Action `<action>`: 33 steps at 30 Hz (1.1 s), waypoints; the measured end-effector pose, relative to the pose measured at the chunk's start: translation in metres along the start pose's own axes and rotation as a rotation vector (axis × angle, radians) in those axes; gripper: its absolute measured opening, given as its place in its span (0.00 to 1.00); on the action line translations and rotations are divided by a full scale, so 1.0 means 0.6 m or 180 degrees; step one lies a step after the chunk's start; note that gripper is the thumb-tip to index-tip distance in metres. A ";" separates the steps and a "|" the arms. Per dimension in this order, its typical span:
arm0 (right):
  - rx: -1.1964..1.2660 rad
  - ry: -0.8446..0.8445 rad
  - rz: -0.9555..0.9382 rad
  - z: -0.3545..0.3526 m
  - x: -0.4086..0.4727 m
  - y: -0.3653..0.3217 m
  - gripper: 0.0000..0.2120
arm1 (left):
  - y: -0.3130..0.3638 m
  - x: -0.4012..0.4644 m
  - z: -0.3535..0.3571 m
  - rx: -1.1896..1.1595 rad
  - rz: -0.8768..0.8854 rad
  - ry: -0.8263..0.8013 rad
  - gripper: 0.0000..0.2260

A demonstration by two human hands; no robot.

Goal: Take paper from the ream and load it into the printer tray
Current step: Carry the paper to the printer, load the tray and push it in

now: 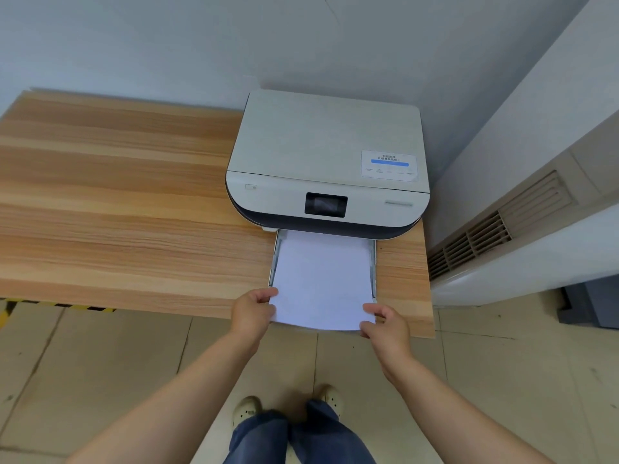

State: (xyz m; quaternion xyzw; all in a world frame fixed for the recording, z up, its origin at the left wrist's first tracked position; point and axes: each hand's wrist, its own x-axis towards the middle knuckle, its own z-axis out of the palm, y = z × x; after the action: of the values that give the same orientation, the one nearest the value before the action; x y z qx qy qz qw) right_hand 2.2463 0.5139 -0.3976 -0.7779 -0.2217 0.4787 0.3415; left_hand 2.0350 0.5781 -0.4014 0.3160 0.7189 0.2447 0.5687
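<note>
A white printer (326, 162) with a small dark screen stands at the right end of a wooden table (117, 202). Its paper tray (373, 262) is pulled out toward me, past the printer's front. A stack of white paper (323, 276) lies in the tray, its far end under the printer and its near end sticking out over the table's front edge. My left hand (253, 313) grips the paper's near left corner. My right hand (385, 324) grips the near right corner. No ream is in view.
The printer sits in a corner, with a wall behind and a white radiator cover with vents (502, 236) to the right. A dark box (593, 306) stands on the tiled floor below it. My feet (288, 406) are at the table's front edge.
</note>
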 end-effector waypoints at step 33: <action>-0.2112 0.0479 -0.1420 0.010 0.056 0.035 0.30 | -0.026 0.045 0.001 0.2930 0.2160 0.0005 0.28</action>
State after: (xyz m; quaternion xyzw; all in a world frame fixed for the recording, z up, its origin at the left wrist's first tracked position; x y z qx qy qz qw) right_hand 2.2562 0.5244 -0.4352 -0.8116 -0.5018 0.2370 0.1827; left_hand 2.0289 0.5872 -0.4305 0.7441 0.6101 0.0755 0.2615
